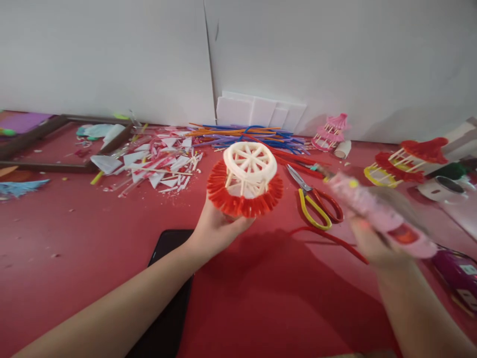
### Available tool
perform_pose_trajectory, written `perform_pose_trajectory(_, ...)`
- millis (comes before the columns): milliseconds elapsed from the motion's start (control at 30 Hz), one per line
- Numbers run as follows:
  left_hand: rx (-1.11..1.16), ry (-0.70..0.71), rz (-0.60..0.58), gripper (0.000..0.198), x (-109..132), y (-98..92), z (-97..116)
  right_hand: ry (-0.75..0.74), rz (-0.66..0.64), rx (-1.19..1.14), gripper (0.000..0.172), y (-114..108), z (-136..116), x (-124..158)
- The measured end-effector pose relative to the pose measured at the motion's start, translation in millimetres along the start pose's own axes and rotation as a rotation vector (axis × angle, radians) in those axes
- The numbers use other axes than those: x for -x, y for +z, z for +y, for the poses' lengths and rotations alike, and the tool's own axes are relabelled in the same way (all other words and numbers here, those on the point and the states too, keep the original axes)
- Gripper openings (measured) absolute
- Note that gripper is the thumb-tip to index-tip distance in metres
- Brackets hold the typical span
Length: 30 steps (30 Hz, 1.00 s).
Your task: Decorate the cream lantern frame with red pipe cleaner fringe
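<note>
My left hand (214,229) holds up a small craft model (246,180) from below: a white spoked wheel top on white sticks, with a red fringed ring around its base. My right hand (374,243) is blurred by motion and grips a pink glue gun (376,214), its tip pointing left toward the model but apart from it. Both hands hover over the red table (93,248).
Red-and-yellow scissors (316,201) lie right of the model. Coloured straws (246,135), white scraps (156,161), white foam boards (261,112), a pink model (331,130), a red-and-yellow model (406,161), a tape roll (441,188) and a black phone (169,293) lie around.
</note>
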<state>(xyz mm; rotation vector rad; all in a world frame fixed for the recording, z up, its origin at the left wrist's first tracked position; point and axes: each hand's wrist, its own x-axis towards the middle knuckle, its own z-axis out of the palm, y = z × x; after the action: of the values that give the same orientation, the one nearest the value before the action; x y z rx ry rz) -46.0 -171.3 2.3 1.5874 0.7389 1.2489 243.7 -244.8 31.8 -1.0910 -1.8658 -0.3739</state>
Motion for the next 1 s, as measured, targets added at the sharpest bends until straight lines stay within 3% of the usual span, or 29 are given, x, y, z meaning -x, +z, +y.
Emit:
perform_pose_trajectory(67,-0.009,0.032,0.017,0.073,3,-2.5,-8,-0.005,0.021,-0.111,0.028,12,-18,-1)
perform_pose_trajectory(233,0.018,0.049,0.007,0.074,8,-6.6,-18,-0.033,-0.114,-0.227,0.031,26,-41,-5)
perform_pose_trajectory(433,-0.207,0.084,0.045,0.074,4,-3.6,-10,-0.059,-0.105,-0.189,0.028,29,-40,-1)
perform_pose_trajectory(567,-0.302,0.152,-0.034,0.053,-3,-1.2,2,-0.069,-0.122,-0.183,0.025,30,-40,-1)
perform_pose_trajectory(667,-0.274,0.193,-0.074,0.045,-7,0.6,7,-0.058,-0.117,-0.182,0.024,30,-41,-2)
perform_pose_trajectory(833,-0.198,0.23,-0.085,0.051,-12,2.0,7,-0.047,-0.124,-0.168,0.023,30,-42,-4)
perform_pose_trajectory(1000,-0.204,0.183,-0.093,0.052,-14,0.0,6,-0.055,-0.125,-0.166,0.023,29,-43,-5)
